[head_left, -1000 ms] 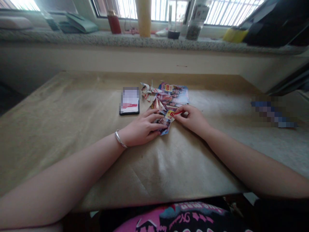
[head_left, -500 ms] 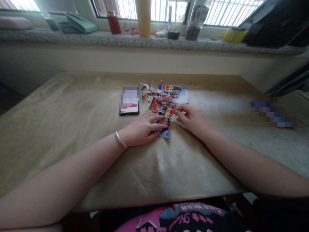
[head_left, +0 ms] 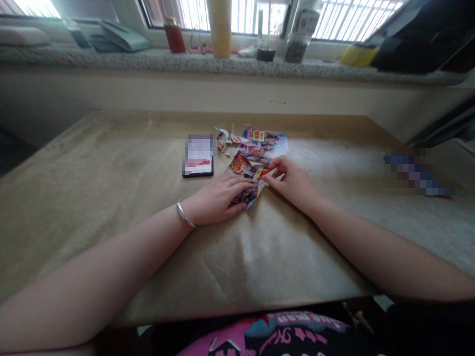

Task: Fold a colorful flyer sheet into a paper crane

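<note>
A colourful printed paper sheet [head_left: 249, 184] lies partly folded on the brown paper-covered table [head_left: 111, 188]. My left hand [head_left: 217, 198], a silver bracelet on its wrist, lies flat with fingers stretched out, pressing the sheet's left part down. My right hand [head_left: 291, 180] pinches the sheet's right edge between thumb and fingers and lifts it into a fold. More printed sheets [head_left: 269, 143] and small folded paper pieces [head_left: 226, 138] lie just behind.
A black phone [head_left: 198, 155] lies left of the papers. A blurred blue object [head_left: 419, 173] sits at the table's right. On the stone windowsill [head_left: 111, 58] stand a red jar [head_left: 175, 35], a yellow cylinder [head_left: 219, 27], containers and a green item.
My right hand has folded the sheet's right flap up and over, so the yellow label is now turned edge-on. My left hand stays pressed on the sheet.
</note>
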Demonstrator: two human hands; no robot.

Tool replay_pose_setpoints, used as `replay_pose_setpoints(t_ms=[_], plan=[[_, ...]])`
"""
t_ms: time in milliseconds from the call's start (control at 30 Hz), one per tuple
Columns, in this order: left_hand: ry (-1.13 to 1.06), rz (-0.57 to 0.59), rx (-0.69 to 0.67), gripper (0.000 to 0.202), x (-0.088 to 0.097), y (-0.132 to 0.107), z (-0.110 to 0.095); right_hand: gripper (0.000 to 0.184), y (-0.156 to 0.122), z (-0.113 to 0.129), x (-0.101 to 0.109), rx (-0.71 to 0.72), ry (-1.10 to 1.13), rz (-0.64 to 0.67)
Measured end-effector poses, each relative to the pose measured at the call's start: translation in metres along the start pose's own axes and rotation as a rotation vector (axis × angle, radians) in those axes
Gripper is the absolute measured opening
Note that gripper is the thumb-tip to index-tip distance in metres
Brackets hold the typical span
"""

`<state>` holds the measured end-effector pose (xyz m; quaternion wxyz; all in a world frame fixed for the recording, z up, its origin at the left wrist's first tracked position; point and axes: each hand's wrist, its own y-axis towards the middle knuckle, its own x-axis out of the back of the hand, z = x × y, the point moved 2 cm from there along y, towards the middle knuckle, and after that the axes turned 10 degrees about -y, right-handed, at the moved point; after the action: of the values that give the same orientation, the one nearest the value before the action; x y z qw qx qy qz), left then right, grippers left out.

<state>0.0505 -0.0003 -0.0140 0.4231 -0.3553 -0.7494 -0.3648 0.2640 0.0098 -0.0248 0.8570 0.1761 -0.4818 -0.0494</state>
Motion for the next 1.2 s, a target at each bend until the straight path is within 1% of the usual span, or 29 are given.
replay_pose_setpoints(t_ms=[133, 233, 367, 433, 533, 633, 733, 867, 933, 1033, 1200], plan=[[0.021, 0.012, -0.011, 0.037, 0.000, 0.000, 0.001, 0.026, -0.001, 0.002, -0.001, -0.019, -0.005, 0.006], [-0.011, -0.005, 0.017, 0.043, 0.000, -0.001, 0.001, 0.034, -0.004, 0.005, 0.001, -0.002, 0.026, -0.010], [-0.080, -0.100, 0.081, 0.053, -0.001, -0.003, 0.003, 0.048, -0.007, 0.010, 0.002, 0.038, 0.106, -0.007], [-0.127, -0.160, 0.048, 0.056, -0.002, -0.004, 0.004, 0.050, -0.007, 0.011, 0.002, 0.044, 0.152, -0.002], [-0.154, -0.233, -0.026, 0.070, -0.002, -0.005, 0.005, 0.049, -0.008, 0.012, 0.002, 0.048, 0.228, 0.026], [-0.140, -0.272, -0.051, 0.081, -0.001, -0.005, 0.006, 0.050, -0.009, 0.014, 0.002, 0.059, 0.236, 0.085], [-0.142, -0.269, -0.081, 0.088, 0.000, -0.003, 0.008, 0.051, -0.010, 0.015, 0.002, 0.084, 0.193, 0.113], [-0.165, -0.205, -0.125, 0.117, -0.002, -0.002, 0.009, 0.053, -0.011, 0.016, 0.001, 0.096, 0.166, 0.114], [-0.161, -0.185, -0.130, 0.126, -0.002, -0.001, 0.009, 0.055, -0.011, 0.015, 0.000, 0.105, 0.173, 0.115], [-0.122, -0.177, -0.123, 0.132, -0.002, -0.001, 0.007, 0.056, -0.010, 0.014, -0.001, 0.111, 0.170, 0.102], [-0.047, -0.185, -0.087, 0.132, -0.002, -0.002, 0.008, 0.056, -0.010, 0.015, 0.000, 0.139, 0.197, 0.093]])
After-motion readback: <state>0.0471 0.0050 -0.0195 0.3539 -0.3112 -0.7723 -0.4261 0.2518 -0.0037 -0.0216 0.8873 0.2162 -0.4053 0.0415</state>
